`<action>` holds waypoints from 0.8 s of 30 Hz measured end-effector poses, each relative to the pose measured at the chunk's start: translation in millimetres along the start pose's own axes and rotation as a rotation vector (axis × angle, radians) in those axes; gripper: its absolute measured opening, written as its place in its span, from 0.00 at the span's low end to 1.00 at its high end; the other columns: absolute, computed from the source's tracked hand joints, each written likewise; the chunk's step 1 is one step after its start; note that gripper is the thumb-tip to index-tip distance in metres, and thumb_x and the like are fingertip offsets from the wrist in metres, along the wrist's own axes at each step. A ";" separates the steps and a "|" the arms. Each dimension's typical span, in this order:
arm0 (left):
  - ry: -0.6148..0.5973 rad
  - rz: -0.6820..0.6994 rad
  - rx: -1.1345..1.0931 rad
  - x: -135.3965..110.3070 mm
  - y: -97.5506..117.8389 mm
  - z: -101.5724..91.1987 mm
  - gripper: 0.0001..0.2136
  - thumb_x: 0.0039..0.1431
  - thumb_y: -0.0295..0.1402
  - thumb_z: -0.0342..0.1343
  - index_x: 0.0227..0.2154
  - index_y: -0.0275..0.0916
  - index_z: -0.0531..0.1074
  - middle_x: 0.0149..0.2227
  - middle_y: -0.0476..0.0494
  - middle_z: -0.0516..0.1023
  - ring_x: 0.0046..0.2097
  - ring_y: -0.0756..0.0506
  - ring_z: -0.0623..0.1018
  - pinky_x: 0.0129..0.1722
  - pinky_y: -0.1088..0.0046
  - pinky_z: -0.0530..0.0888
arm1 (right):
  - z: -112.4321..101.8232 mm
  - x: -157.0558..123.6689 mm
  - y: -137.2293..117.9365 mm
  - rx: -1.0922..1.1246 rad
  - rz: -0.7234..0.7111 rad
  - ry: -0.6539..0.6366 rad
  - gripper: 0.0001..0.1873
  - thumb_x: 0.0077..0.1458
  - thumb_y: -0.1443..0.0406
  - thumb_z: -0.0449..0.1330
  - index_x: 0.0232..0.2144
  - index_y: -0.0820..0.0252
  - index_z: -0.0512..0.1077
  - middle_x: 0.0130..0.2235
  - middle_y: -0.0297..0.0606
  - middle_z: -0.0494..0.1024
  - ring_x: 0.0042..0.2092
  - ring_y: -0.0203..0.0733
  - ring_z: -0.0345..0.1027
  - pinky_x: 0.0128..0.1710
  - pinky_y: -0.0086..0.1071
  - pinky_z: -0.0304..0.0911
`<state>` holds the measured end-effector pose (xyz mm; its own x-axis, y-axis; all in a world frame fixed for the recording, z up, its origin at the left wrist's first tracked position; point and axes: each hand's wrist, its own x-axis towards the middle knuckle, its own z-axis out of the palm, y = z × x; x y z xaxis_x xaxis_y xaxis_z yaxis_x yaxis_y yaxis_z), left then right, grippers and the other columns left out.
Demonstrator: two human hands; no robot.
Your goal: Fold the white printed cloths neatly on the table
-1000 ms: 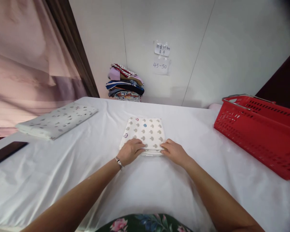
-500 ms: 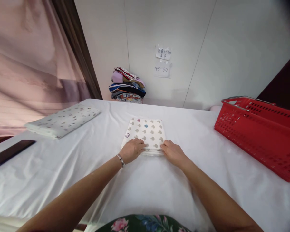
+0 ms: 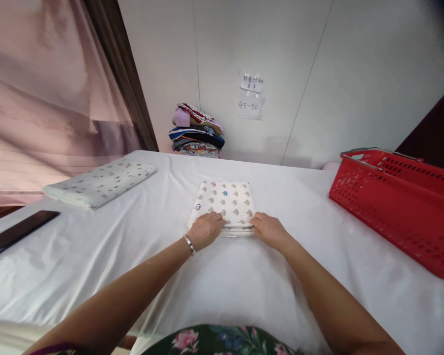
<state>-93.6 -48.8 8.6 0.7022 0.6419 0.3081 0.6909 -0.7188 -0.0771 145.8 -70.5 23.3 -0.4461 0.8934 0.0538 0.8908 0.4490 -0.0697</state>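
Observation:
A folded white cloth [image 3: 227,199] with a grey mushroom-like print and a few coloured motifs lies flat in the middle of the table. Its folded layers show along the near edge. My left hand [image 3: 207,229], with a bracelet at the wrist, has its fingers closed on the near edge, left of centre. At the near right corner my right hand [image 3: 270,229] pinches the same cloth. The undersides of both sets of fingers are hidden.
Another folded patterned cloth [image 3: 103,182] lies at the back left, with a dark phone [image 3: 18,234] nearer me. On the right stands a red basket [image 3: 392,212]. Folded fabrics [image 3: 197,130] are piled beyond the far edge of the white-covered table [image 3: 244,286].
Both hands keep hold of the cloth's near edge, with barely any movement. The whole view has shifted slightly, so things appear a little further right.

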 end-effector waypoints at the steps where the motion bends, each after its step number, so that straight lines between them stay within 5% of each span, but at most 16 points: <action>1: 0.014 0.001 -0.008 -0.3 -0.5 0.4 0.12 0.57 0.23 0.42 0.37 0.37 0.70 0.34 0.42 0.72 0.35 0.46 0.70 0.34 0.69 0.68 | 0.4 0.1 0.3 0.000 0.001 0.014 0.10 0.55 0.73 0.47 0.26 0.59 0.64 0.33 0.36 0.67 0.35 0.36 0.60 0.26 0.29 0.46; 17: 0.121 -0.027 -0.051 -2.9 4.3 16.9 0.10 0.58 0.25 0.42 0.35 0.37 0.68 0.33 0.42 0.70 0.37 0.44 0.69 0.37 0.66 0.66 | 8.0 1.0 4.4 0.065 -0.089 0.160 0.12 0.52 0.75 0.46 0.33 0.58 0.66 0.38 0.37 0.68 0.39 0.38 0.59 0.32 0.29 0.52; 24: 0.127 -0.058 -0.252 -4.5 -0.2 15.9 0.09 0.59 0.29 0.44 0.36 0.39 0.68 0.35 0.43 0.71 0.38 0.46 0.70 0.40 0.67 0.67 | 6.5 -0.6 4.2 0.104 -0.087 0.054 0.11 0.51 0.75 0.47 0.33 0.58 0.65 0.37 0.36 0.68 0.39 0.37 0.59 0.32 0.28 0.52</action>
<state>-94.2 -47.3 -7.8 0.6247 0.6567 0.4224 0.6534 -0.7359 0.1777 149.3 -69.1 16.5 -0.5131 0.8503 0.1173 0.8341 0.5262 -0.1655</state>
